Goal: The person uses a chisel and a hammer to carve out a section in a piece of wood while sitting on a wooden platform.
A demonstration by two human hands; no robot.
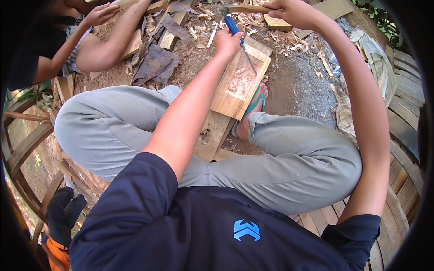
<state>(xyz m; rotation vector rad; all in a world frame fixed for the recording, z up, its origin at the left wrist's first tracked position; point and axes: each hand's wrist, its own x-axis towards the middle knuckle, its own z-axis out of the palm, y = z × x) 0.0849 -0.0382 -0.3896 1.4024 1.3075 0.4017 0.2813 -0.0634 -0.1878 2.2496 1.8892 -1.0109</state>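
Note:
My left hand [227,43] is closed round a chisel [232,25] with a blue handle. The chisel's thin metal blade slants down to the right, its tip at the right part of a shallow recess in a rectangular wooden block [229,105]. Wood chips lie inside the recess. My right hand [291,12] grips the wooden handle of a hammer [248,9], whose metal head is just above the chisel's handle end; whether they touch I cannot tell. Under the block is a wooden plank [211,135], between my legs.
My foot in a green flip-flop [254,107] is beside the block. Wood shavings [208,22] and dark bark pieces [156,63] litter the ground. Another person's arm [108,49] reaches in at upper left. Crumpled sheeting [373,63] lies at right, near slatted wood [404,104].

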